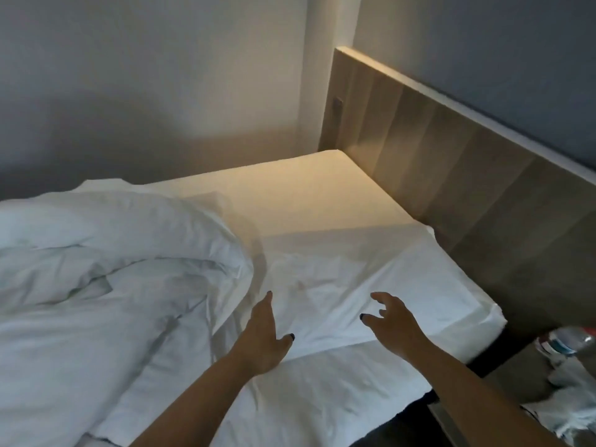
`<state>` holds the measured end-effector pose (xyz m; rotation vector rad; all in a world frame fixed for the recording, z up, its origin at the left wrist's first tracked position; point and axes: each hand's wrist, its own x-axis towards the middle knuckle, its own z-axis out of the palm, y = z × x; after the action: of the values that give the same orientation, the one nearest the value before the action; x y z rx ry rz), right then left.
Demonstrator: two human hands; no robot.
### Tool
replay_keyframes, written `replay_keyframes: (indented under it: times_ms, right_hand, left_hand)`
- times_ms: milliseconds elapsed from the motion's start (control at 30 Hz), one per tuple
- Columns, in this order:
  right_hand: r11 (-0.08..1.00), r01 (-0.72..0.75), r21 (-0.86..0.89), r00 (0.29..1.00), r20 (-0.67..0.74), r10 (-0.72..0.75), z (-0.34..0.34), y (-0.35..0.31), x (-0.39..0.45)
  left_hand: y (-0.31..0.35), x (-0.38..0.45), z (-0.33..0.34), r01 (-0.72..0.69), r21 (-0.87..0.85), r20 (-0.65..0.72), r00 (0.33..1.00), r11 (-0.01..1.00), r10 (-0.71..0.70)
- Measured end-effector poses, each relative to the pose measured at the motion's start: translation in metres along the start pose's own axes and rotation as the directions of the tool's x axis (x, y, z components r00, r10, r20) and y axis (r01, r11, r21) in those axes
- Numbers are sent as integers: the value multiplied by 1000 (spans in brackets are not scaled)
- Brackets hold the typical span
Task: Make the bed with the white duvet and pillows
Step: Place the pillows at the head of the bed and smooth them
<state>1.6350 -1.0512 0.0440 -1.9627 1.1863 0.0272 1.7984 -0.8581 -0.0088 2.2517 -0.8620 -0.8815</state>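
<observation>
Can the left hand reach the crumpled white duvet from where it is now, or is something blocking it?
Probably yes. The left hand is open above the sheet, and the duvet lies heaped just beside it to its left. Nothing stands between them.

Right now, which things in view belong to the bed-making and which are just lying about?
Job: white duvet, bunched left; pillow by the headboard; left hand and right hand, both open.
Lying about: plastic bottle; crumpled white cloth.
</observation>
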Motion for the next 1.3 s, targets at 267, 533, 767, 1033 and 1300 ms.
replay_keyframes:
  times_ms: [267, 533, 767, 1033, 1300]
  right_hand:
    - [995, -41, -87, 982, 180, 56, 18, 51, 137]
    - [982, -22, -186, 955, 287, 76, 60, 112, 188]
    - [810, 312, -497, 896, 438, -77, 69, 144, 192]
    - [698, 463, -546, 856, 478, -194, 51, 148, 185]
    - [569, 540, -621, 838, 328, -437, 23, 105, 130]
  left_hand:
    - [-23, 118, 86, 257, 82, 68, 963, 963, -263]
    - [-58, 174, 170, 188, 622, 7, 969, 760, -245]
    - [-70, 207, 199, 247, 807, -152, 965, 537, -215]
    - [-29, 223, 133, 84, 685, -125, 992, 723, 2]
    - [83, 168, 80, 119, 343, -142, 987, 932, -74]
